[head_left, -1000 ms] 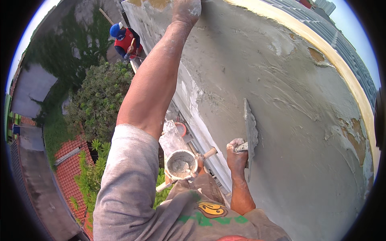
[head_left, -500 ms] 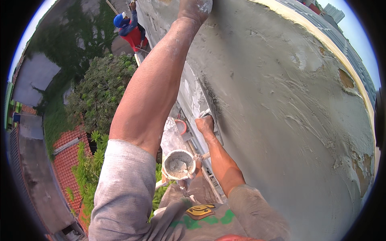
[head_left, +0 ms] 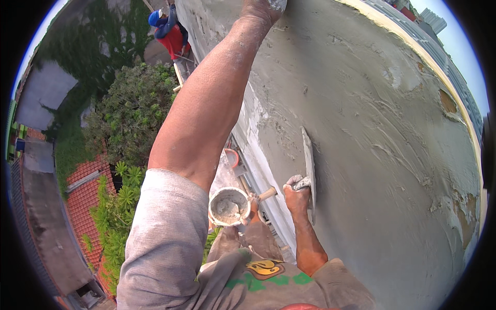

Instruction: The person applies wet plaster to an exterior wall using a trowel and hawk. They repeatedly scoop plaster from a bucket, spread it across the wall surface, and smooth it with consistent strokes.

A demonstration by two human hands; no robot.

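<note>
My right hand (head_left: pixel 297 195) is closed round the handle of a plastering trowel (head_left: pixel 308 155). The trowel's long thin blade stands edge-on to my view, against the wet grey plaster on the wall (head_left: pixel 372 170). My left arm reaches far up across the view. At the top edge my left hand (head_left: pixel 263 8) shows only its back, smeared with plaster, close to the wall; the picture's edge cuts off its fingers. Below, between my arms, a round bucket (head_left: pixel 230 192) holds grey mortar (head_left: pixel 228 209).
A person (head_left: pixel 170 33) in a blue cap and red vest stands farther along the wall. Scaffold poles (head_left: pixel 267 194) and an orange-rimmed tub (head_left: pixel 232 157) lie beside the wall. Far below on the left are trees (head_left: pixel 132 113) and a red tiled roof (head_left: pixel 90 201).
My right hand and the trowel have moved right and nearer to me along the wall. My left hand has shifted slightly right. The other person's raised arm has come down a little.
</note>
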